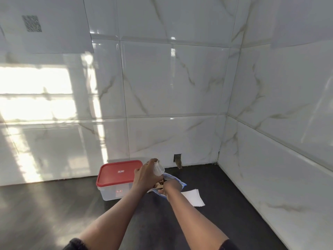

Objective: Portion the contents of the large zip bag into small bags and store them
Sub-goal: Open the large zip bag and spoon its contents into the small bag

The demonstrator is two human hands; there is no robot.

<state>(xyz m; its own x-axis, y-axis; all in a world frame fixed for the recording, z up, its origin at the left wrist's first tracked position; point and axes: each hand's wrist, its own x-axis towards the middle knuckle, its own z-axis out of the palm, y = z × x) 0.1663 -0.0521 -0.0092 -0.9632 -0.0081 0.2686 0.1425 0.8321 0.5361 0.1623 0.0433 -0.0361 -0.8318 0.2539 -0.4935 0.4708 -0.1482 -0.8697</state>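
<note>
- Head view: left hand (146,175) grips a small clear bag (159,169).
- Right hand (171,186) reaches into the big zip bag (182,184); I cannot tell its grip.
- Red-lidded box (117,175) stands beside them.

The large zip bag (182,184) is largely hidden by the right hand (171,186); its seemingly brownish contents (159,185) cannot be identified.

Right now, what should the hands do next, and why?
Probably lift brown pieces from the blue-edged large zip bag into the small clear bag: the right hand reaches into the large one, and the left hand holds the small one above it.
</note>
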